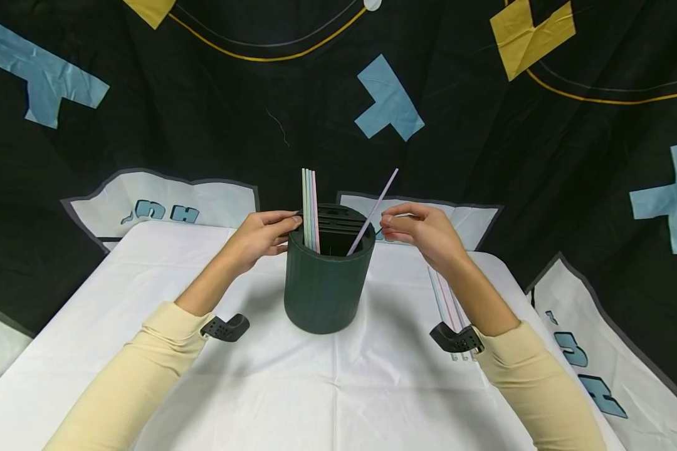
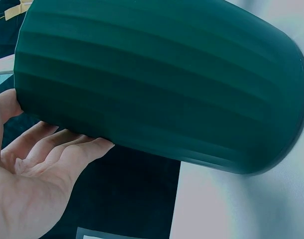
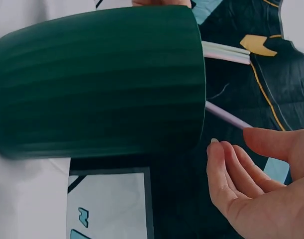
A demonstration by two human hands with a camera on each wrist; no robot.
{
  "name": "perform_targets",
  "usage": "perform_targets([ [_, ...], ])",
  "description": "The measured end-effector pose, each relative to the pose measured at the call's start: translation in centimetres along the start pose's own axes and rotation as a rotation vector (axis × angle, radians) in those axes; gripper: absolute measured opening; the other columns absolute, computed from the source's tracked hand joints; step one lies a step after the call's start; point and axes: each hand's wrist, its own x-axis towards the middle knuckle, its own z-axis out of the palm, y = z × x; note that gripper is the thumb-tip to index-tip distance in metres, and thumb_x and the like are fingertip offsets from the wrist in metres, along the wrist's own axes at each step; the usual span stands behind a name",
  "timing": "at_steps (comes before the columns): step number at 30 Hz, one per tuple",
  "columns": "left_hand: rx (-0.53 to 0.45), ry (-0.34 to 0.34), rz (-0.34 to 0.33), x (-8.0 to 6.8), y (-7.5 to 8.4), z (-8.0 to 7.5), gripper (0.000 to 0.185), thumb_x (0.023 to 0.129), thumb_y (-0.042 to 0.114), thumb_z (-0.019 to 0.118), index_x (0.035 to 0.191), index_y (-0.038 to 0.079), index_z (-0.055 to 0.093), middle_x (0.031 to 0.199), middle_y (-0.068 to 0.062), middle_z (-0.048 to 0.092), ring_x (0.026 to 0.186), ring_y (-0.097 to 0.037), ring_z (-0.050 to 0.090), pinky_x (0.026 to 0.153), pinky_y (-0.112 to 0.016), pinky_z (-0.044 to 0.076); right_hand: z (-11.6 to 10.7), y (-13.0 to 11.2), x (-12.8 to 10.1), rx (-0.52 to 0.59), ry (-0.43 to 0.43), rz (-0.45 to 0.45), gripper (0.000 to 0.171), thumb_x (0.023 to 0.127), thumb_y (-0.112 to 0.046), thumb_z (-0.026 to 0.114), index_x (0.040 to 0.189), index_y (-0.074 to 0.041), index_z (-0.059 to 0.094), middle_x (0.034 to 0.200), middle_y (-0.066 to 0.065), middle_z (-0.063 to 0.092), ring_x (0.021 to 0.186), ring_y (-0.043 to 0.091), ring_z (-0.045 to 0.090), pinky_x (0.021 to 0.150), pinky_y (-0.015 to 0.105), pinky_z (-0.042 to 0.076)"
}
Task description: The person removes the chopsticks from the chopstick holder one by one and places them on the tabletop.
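A dark green ribbed holder (image 1: 327, 294), round and with dark dividers inside, stands upright on the white table. Several pastel straws (image 1: 310, 210) stand together at its left side, while one purple straw (image 1: 375, 210) leans to the right across its rim. My left hand (image 1: 262, 235) grips the holder's upper left edge, thumb at the rim and fingers against the outer side in the left wrist view. Just right of the purple straw is my right hand (image 1: 414, 227), fingers loosely bent with nothing between them. Its thumb overlaps the straw's end in the right wrist view.
More pastel straws (image 1: 448, 300) lie on the white tablecloth (image 1: 293, 401), partly hidden by my right forearm. A black cloth (image 1: 316, 125) with blue and yellow shapes hangs behind the table. Black bands (image 1: 225, 327) sit at both wrists.
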Motion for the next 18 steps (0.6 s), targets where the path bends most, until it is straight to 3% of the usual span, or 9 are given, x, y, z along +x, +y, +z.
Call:
perform_targets([
  [8,-0.016,0.004,-0.005,0.3,-0.1,0.2,0.048,0.102,0.028,0.063,0.143,0.004,0.056,0.138,-0.015,0.063,0.112,-0.017,0.069,0.099,-0.039,0.056,0.9,-0.6,0.3,0.041,-0.043,-0.008,0.030,0.099,-0.015,0.066,0.124,0.001,0.062,0.123,0.012,0.064,0.099,0.017,0.073,0.092,0.025,0.059],
  [18,-0.015,0.006,-0.007,0.4,-0.2,0.1,0.050,0.102,0.028,0.062,0.145,0.004,0.054,0.140,-0.016,0.062,0.121,-0.026,0.064,0.101,-0.040,0.055,1.7,-0.4,0.6,0.074,-0.077,-0.007,0.016,0.097,-0.009,0.066,0.111,-0.002,0.061,0.107,0.006,0.067,0.094,0.017,0.072,0.093,0.026,0.059],
])
